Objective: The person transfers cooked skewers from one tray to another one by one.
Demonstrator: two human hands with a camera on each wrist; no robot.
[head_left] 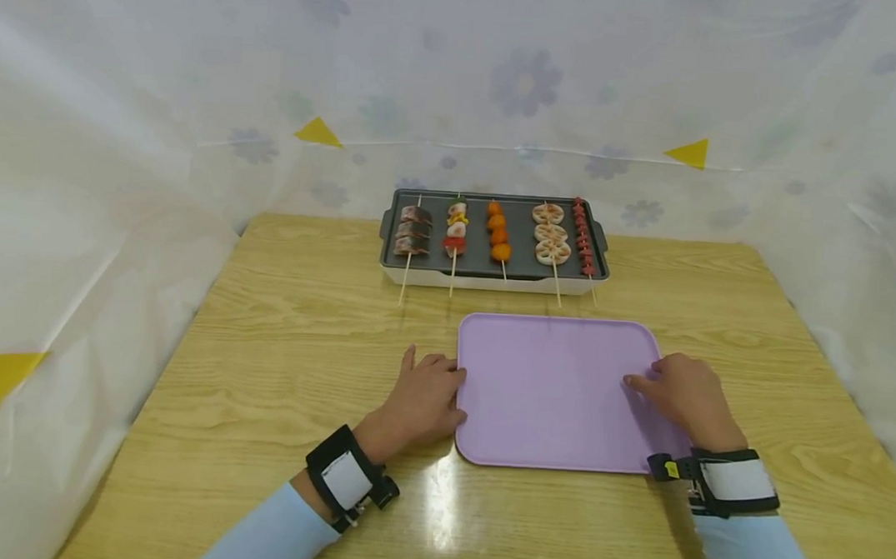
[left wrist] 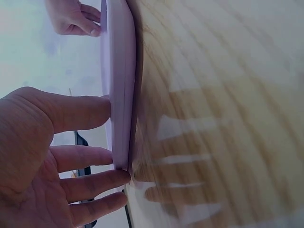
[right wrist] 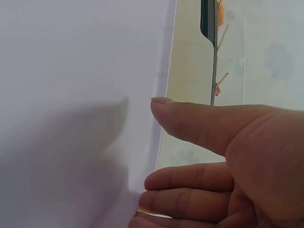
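Note:
A pale purple rectangular tray (head_left: 556, 393) lies flat on the wooden table, between the two hands. At its left edge is my left hand (head_left: 423, 399), fingertips and thumb touching the rim. Seen from the left wrist, the thumb and fingers of that hand (left wrist: 71, 156) are fairly straight against the tray's side wall (left wrist: 122, 85). My right hand (head_left: 686, 398) is at the tray's right edge. In the right wrist view, the thumb of this hand (right wrist: 256, 147) reaches over the rim, and its extended fingers are by the outer side; their tips are partly hidden.
Behind the tray stands a black-topped grill (head_left: 520, 249) with a white base. Several skewers lie across it, including orange balls (head_left: 498, 232), lotus slices (head_left: 551, 234) and small red pieces (head_left: 581, 235); their sticks overhang the front. Flowered sheeting (head_left: 524, 83) surrounds the table (head_left: 303, 331).

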